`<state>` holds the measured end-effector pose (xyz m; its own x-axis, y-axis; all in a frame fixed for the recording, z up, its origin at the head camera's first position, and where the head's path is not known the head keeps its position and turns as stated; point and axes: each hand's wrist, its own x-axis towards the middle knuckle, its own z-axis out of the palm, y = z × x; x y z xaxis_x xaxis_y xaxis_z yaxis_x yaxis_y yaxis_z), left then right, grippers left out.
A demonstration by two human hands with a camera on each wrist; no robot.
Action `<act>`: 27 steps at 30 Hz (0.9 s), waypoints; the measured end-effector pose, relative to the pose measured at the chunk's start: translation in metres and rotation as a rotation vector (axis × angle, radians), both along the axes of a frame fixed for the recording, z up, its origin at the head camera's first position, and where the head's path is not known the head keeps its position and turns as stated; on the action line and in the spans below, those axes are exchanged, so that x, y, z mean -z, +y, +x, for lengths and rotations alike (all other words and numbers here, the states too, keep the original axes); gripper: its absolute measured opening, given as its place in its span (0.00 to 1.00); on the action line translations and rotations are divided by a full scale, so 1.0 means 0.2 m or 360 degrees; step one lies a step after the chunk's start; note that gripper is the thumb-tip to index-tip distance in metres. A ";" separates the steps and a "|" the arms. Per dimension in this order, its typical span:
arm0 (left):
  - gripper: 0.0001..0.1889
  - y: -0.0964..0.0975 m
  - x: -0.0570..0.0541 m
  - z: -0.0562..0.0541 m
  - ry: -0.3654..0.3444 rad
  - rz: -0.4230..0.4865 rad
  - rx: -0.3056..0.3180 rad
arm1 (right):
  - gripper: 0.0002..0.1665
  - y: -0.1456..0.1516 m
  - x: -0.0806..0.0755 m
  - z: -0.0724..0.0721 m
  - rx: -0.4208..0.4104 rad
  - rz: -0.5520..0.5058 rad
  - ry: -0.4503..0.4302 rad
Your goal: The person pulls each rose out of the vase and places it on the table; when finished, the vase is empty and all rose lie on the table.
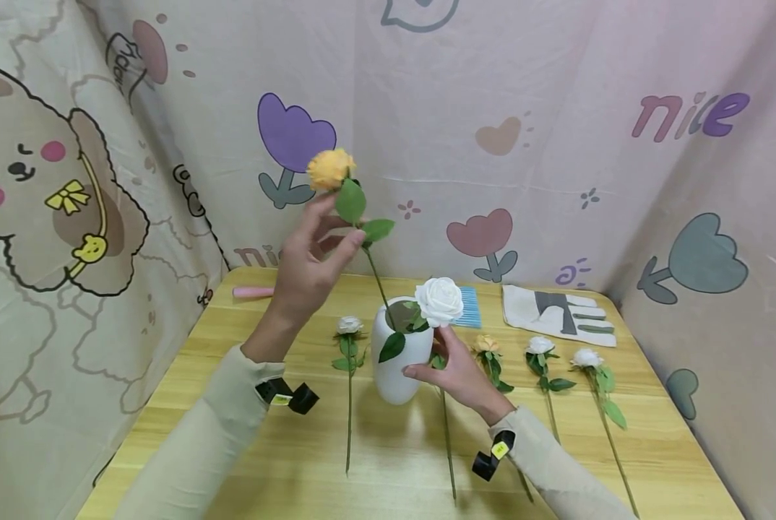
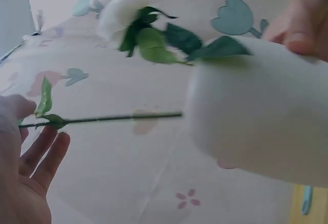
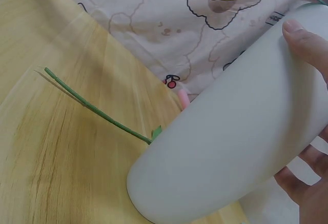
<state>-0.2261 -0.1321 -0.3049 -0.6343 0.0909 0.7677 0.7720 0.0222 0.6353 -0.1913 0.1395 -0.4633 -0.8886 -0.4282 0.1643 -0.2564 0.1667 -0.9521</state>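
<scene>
In the head view, my left hand pinches a yellow artificial rose by its stem, just under the bloom. Its stem runs down into the mouth of a white vase; where it ends inside is hidden. A white rose also stands in the vase and leans over the right side of the rim. My right hand grips the vase near its top right, thumb along the wall and fingers curled round the other side.
Left of the vase lies a white rose. On the right are an orange rose, white roses and another stem. Behind them lie a white-and-grey glove, a blue bristly object and a pink handle.
</scene>
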 end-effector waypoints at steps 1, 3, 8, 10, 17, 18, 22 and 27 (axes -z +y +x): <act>0.28 -0.02 -0.01 0.00 -0.0001 0.0044 -0.0006 | 0.53 0.00 0.00 0.00 0.0001 0.0000 0.0001; 0.29 -0.06 -0.03 0.00 -0.0004 0.0135 -0.0004 | 0.53 0.00 0.00 0.00 -0.0001 -0.0003 -0.0001; 0.29 -0.18 -0.08 0.00 -0.0041 0.0346 0.0066 | 0.53 -0.01 -0.01 0.00 -0.0008 -0.0022 0.0003; 0.29 -0.23 -0.10 0.00 -0.0076 0.0412 0.0060 | 0.54 -0.01 -0.01 0.00 -0.0011 -0.0026 0.0008; 0.28 -0.37 -0.08 -0.01 -0.0430 0.0320 -0.0003 | 0.55 0.00 -0.01 0.01 0.0019 -0.0007 0.0006; 0.28 -0.39 -0.06 -0.01 -0.0510 0.0262 -0.0010 | 0.55 0.00 -0.01 0.00 0.0018 -0.0004 0.0011; 0.32 -0.46 0.04 -0.01 -0.0839 -0.0076 -0.0132 | 0.55 0.00 -0.01 0.00 0.0007 0.0008 0.0037; 0.34 -0.53 0.20 -0.03 -0.0991 -0.0387 -0.0147 | 0.54 -0.01 -0.01 0.00 0.0002 0.0007 0.0060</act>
<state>-0.2316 -0.2386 -0.3444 -0.9654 0.1390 0.2207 0.2513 0.2692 0.9297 -0.1909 0.1378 -0.4605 -0.8825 -0.4277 0.1957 -0.2917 0.1715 -0.9410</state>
